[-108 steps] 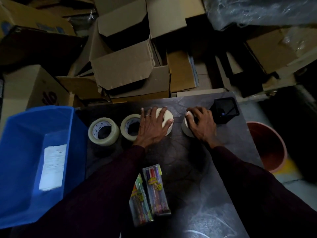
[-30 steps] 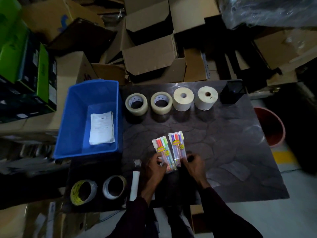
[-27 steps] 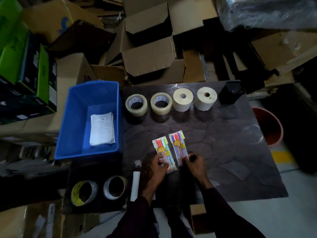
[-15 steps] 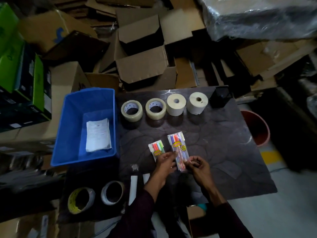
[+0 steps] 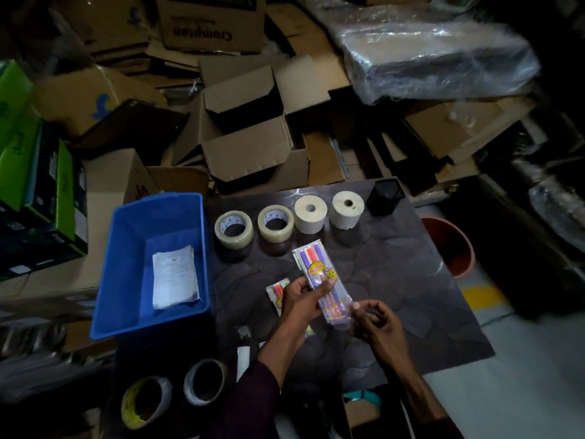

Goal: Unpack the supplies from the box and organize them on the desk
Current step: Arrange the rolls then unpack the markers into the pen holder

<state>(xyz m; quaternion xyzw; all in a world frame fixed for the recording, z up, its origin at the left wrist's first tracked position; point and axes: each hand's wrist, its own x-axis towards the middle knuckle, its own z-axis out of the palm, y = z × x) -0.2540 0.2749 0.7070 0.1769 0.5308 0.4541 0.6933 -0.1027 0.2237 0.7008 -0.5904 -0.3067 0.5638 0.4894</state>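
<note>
Two hands: left hand (image 5: 300,301) and right hand (image 5: 378,321) each grip the marker pack (image 5: 316,270), raised at frame centre.
Second pack (image 5: 277,291): flat on the desk (image 5: 395,280), partly under the left hand.
Rolls (image 5: 310,213): four in a row along the desk's upper edge.
Blue bin (image 5: 126,242): left of desk.

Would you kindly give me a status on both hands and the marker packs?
Left hand holds marker pack; right hand pinches its lower end. Second pack on desk under left hand. Tape rolls beyond, clear of it.
</note>
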